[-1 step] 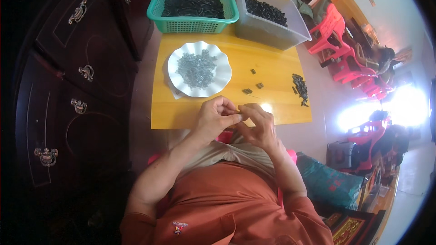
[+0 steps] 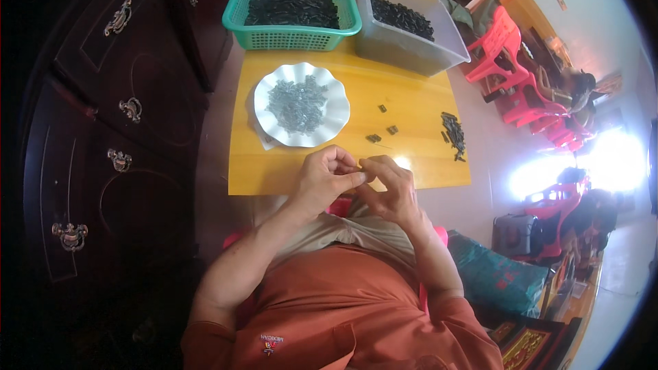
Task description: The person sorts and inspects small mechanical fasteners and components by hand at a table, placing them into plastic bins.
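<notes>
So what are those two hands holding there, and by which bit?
The left hand and right hand meet fingertip to fingertip over the yellow table edge, pinching something tiny between them. It is too small to identify, so the place of the grip cannot be told.

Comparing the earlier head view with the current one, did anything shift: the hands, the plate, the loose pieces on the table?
Nothing visibly changed. The left hand and right hand meet fingertip to fingertip at the near edge of the yellow table; whatever they pinch is too small to tell. The white plate, green basket, clear bin and small dark pieces lie as before.
</notes>
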{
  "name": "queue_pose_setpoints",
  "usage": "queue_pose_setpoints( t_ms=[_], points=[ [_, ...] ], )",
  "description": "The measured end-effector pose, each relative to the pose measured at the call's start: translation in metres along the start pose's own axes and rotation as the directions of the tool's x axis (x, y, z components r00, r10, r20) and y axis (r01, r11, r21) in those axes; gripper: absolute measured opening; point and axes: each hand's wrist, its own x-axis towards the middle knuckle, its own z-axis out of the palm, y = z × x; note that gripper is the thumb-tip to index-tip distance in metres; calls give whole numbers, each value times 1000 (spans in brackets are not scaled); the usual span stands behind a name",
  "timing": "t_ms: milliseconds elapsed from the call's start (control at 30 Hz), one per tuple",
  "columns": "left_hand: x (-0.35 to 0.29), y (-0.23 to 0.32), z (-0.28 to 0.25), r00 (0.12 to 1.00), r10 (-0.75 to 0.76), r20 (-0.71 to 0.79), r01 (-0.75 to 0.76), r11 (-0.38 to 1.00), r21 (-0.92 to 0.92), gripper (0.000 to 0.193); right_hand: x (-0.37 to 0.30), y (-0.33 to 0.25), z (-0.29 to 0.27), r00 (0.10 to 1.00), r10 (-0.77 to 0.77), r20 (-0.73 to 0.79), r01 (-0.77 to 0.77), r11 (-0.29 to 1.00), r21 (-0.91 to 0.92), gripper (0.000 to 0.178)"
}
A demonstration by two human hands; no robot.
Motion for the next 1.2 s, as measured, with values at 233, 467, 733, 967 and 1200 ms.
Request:
queue_pose_setpoints(
  t_ms=[233,467,733,967,1200],
  points=[
    [4,-8,-2,994,84,-65,-84,996,1,23,13,7,-9,965,153,215,-194,964,185,32],
    [4,-3,-5,987,2,-163,-15,997,-76,20,57,30,-19,905,300,302,-351,927,130,34],
    [2,-2,-3,989,-9,-148,-7,995,-104,19,189,80,-14,986,92,141,-75,989,-127,34],
    [3,-1,-4,988,0,-155,-17,994,-110,18,251,106,9,983,89,-159,-131,953,-272,36],
    [2,1,-3,993,4,-122,-15,996,-83,18,187,104,-6,988,143,64,-129,976,-177,27]
  ],
)
